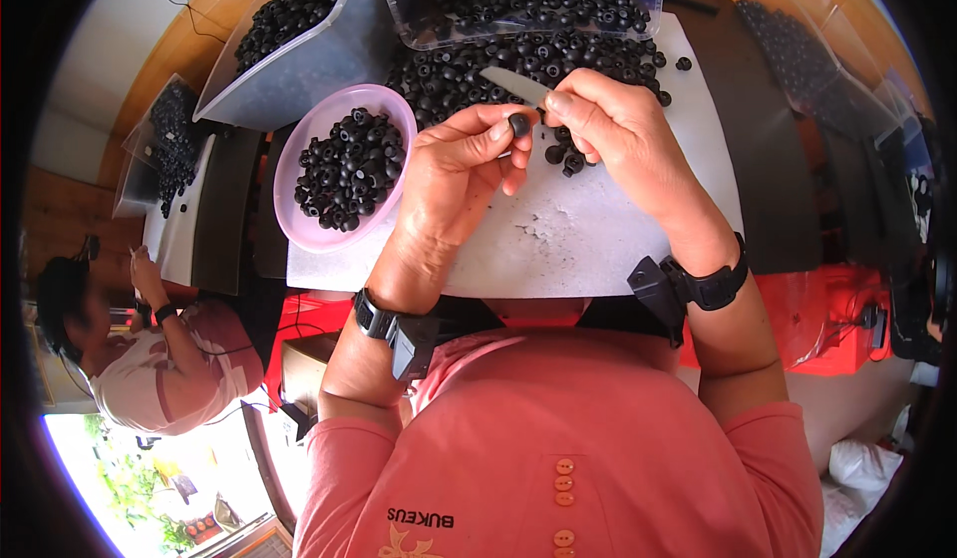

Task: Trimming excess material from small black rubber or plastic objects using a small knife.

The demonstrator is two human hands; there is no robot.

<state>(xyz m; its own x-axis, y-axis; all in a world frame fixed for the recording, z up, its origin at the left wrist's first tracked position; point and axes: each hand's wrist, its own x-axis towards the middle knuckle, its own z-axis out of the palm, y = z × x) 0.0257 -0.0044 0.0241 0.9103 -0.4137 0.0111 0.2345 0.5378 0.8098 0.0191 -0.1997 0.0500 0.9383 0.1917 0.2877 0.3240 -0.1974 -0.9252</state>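
Note:
Between its thumb and fingertips, my left hand (449,169) pinches a small round black piece (519,124) that looks like a rubber or plastic cap. My right hand (623,129) is closed round the handle of a small knife (513,85), its blade pointing up and to the left, just beyond the black piece. Whether the edge touches the piece, I cannot tell. Behind both hands a heap of similar black pieces (478,74) spreads over a white mat (638,229). A few loose ones (571,162) lie below my right hand. Dark crumbs (543,227) dot the mat nearer me.
A pink bowl (287,204) of black pieces stands to the left. Two clear plastic bins (329,74) of them sit at the back, one tipped toward the heap. At far left another person (169,369) sits by a second table. Red sheeting (817,344) hangs at the right.

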